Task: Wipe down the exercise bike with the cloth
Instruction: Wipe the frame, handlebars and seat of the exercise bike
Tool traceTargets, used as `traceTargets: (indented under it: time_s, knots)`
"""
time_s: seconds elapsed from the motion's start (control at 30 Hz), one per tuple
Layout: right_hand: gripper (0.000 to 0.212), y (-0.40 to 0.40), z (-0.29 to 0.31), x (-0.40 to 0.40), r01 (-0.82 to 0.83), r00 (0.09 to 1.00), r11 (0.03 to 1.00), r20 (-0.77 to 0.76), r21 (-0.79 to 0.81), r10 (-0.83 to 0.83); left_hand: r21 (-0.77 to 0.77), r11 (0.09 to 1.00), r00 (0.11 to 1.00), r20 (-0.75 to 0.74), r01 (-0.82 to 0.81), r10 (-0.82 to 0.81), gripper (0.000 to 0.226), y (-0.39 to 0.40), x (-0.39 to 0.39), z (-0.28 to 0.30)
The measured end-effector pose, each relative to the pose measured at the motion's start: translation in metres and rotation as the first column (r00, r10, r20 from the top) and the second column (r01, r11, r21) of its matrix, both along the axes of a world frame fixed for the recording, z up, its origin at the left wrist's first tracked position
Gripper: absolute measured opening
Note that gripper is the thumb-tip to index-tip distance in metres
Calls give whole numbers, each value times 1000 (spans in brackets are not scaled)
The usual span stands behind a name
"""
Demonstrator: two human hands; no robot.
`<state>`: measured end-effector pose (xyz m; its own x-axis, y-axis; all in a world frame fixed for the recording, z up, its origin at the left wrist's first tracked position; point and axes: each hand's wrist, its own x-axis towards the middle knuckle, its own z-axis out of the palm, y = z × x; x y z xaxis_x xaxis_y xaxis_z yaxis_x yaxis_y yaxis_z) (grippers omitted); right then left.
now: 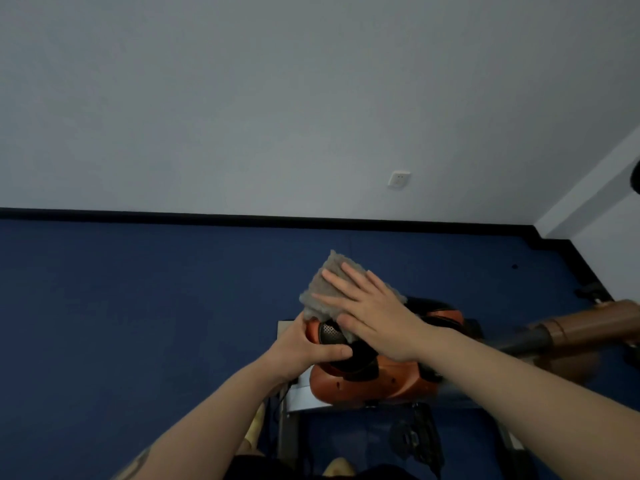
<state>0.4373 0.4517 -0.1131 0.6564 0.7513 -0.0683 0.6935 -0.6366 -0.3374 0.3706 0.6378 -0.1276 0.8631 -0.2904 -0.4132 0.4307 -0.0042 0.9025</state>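
Observation:
The exercise bike (374,381) has an orange and black body and stands low in the middle of the view on a blue floor. A grey fluffy cloth (320,292) lies over its top front part. My right hand (372,315) presses flat on the cloth, fingers spread and pointing up-left. My left hand (306,346) grips the black and orange top part of the bike from the left, thumb across it, just under the cloth. A black pedal (417,434) shows lower right of the body.
A brown and dark tube-shaped part (585,329) juts out to the right. The bike's grey base frame (287,424) runs down the left. A white wall with a socket (399,179) and a black skirting board (207,215) lie behind. My feet (254,427) show below.

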Motion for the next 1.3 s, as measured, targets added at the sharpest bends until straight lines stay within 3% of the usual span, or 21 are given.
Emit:
traceTargets:
  time_s: [0.2, 0.4, 0.53, 0.6, 0.67, 0.77, 0.83, 0.9, 0.97, 1.03, 1.1, 1.17, 1.2, 1.23, 1.3]
  knots:
    - [48, 2, 9, 1, 57, 998, 995, -36, -82, -60, 48, 998, 999, 2, 46, -47, 77, 3, 3, 0]
    - [51, 6, 4, -3, -71, 996, 995, 43, -74, 74, 68, 995, 997, 21, 74, -76, 65, 3, -3, -1]
    - [53, -14, 6, 3, 149, 989, 987, 7, -64, -149, 80, 996, 999, 5, 33, -33, 76, 2, -1, -1]
    - [51, 6, 3, -5, 189, 981, 979, 58, -72, -185, 81, 997, 1000, 1, 15, -15, 77, 2, -3, -3]
    - [49, 23, -3, -12, 127, 988, 991, 99, -45, -122, 71, 997, 1000, 8, 3, -3, 79, 1, -5, -6]
    - [48, 22, 4, 10, 62, 998, 997, 34, -34, -61, 65, 998, 1000, 19, 16, -17, 79, 0, -3, -5]
    - [48, 26, 9, 34, 197, 976, 980, -95, -18, -198, 90, 996, 1000, 10, 12, -12, 79, 1, -1, -4]
    - [47, 35, 8, 41, 419, 884, 908, -232, 2, -407, 99, 995, 1000, 0, 10, -10, 78, 2, -3, -5]
    - [49, 43, 4, 29, 401, 914, 915, -79, 30, -398, 85, 996, 1000, 11, 22, -23, 76, 1, -6, -8]
    - [51, 35, -3, 20, 210, 975, 976, 58, 51, -213, 75, 997, 1000, 14, 13, -14, 74, 0, -6, -7]
    - [47, 24, 0, 33, 190, 980, 979, -71, 74, -185, 72, 997, 1000, 16, 8, -9, 71, 0, -3, -6]
    - [46, 21, 0, 52, 439, 849, 896, -355, 62, -391, 68, 998, 1000, 4, 11, -11, 70, -2, -4, -5]
    - [48, 23, 1, 56, 529, 778, 849, -407, 14, -478, 63, 998, 1000, 1, 7, -7, 71, -2, -5, -4]
    - [50, 24, 4, 54, 549, 766, 835, -384, -28, -516, 59, 998, 1000, 0, 8, -8, 72, -2, -6, -4]
    - [50, 23, 2, 38, 447, 877, 895, -204, 13, -435, 53, 998, 1000, 18, 21, -22, 70, 0, -7, -4]
